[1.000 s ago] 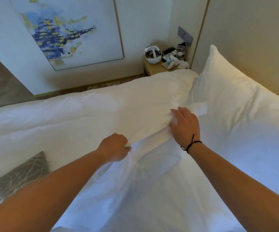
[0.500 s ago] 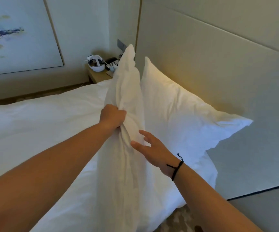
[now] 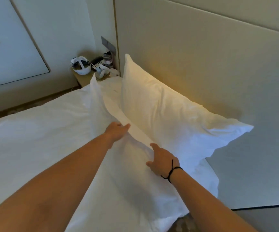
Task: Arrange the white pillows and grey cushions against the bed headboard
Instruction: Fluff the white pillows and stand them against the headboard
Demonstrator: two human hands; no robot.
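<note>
The near white pillow (image 3: 127,178) lies on the bed (image 3: 26,139) directly in front of the rear white pillow (image 3: 169,106), which leans against the headboard (image 3: 202,56), while the left hand (image 3: 117,132) and right hand (image 3: 160,160) rest on it, fingers extended, gripping nothing.

The rear white pillow (image 3: 169,114) leans tilted against the headboard (image 3: 202,56), just beyond the fingers (image 3: 126,126). The front white pillow (image 3: 127,181) lies flatter beneath them, rumpled.

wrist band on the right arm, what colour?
Black. It's a thin cord bracelet just behind the right hand, clearest in the head view.
</note>
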